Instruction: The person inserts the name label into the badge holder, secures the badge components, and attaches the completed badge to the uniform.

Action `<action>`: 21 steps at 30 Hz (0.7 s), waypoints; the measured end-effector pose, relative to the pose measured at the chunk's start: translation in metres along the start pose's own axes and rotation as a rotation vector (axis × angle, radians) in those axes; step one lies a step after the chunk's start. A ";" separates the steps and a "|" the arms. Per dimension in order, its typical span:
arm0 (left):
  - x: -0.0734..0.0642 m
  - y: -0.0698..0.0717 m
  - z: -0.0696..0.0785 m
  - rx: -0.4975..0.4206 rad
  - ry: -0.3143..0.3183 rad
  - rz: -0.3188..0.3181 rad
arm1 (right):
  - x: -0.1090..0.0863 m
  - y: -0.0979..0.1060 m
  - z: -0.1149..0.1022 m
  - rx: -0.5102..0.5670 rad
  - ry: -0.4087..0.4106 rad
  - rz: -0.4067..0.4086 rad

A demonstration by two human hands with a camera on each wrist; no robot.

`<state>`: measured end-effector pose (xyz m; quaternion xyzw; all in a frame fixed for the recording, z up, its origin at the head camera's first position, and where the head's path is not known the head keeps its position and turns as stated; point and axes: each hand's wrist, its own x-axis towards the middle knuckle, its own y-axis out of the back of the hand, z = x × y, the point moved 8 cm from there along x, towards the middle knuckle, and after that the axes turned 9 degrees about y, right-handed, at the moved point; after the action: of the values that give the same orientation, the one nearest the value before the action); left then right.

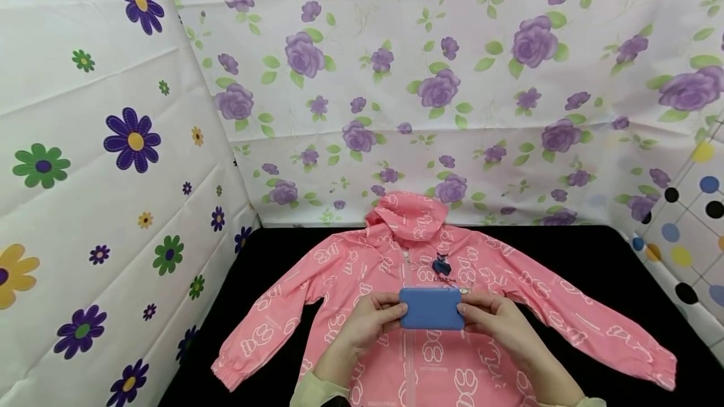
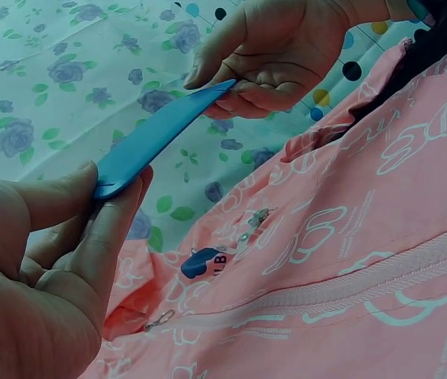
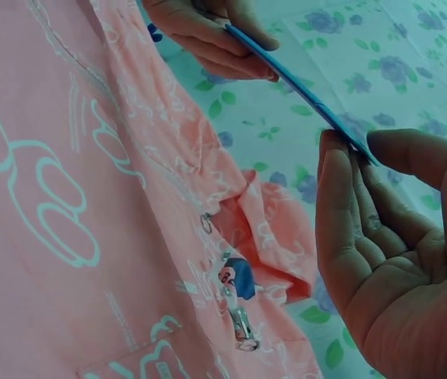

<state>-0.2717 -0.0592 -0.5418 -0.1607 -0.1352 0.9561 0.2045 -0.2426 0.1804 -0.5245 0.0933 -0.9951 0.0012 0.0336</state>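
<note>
Between both hands is a thin, flat blue rectangle with rounded corners (image 1: 432,308), held up over the front of a pink hooded jacket (image 1: 390,344). My left hand (image 1: 367,322) pinches its left end between thumb and fingers. At the opposite end, my right hand (image 1: 498,319) pinches it the same way. Seen nearly edge-on, the blue rectangle (image 2: 156,142) slants from hand to hand in the left wrist view. The right wrist view also shows its slim edge (image 3: 294,83). White line drawings cover the jacket, which lies spread with both sleeves outstretched.
Black cloth (image 1: 266,269) covers the table under the jacket. The jacket's hood (image 1: 410,215) points to the back, close to a flowered curtain (image 1: 396,80). Another flower-print sheet (image 1: 85,206) hangs at the left, and a dotted one (image 1: 684,231) at the right.
</note>
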 end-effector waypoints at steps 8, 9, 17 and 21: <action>0.000 0.000 -0.001 0.011 -0.005 0.011 | 0.000 0.000 0.002 0.001 -0.018 -0.017; 0.000 0.001 -0.001 0.008 -0.003 0.013 | 0.000 -0.001 0.002 -0.001 -0.020 -0.019; 0.000 -0.001 0.000 0.010 -0.015 0.007 | -0.001 -0.003 0.001 -0.022 -0.010 -0.018; -0.001 0.000 0.000 0.018 -0.015 0.014 | -0.002 -0.004 0.001 -0.029 -0.012 -0.029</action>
<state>-0.2709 -0.0593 -0.5420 -0.1526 -0.1269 0.9599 0.1982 -0.2403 0.1763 -0.5260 0.1071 -0.9937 -0.0142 0.0289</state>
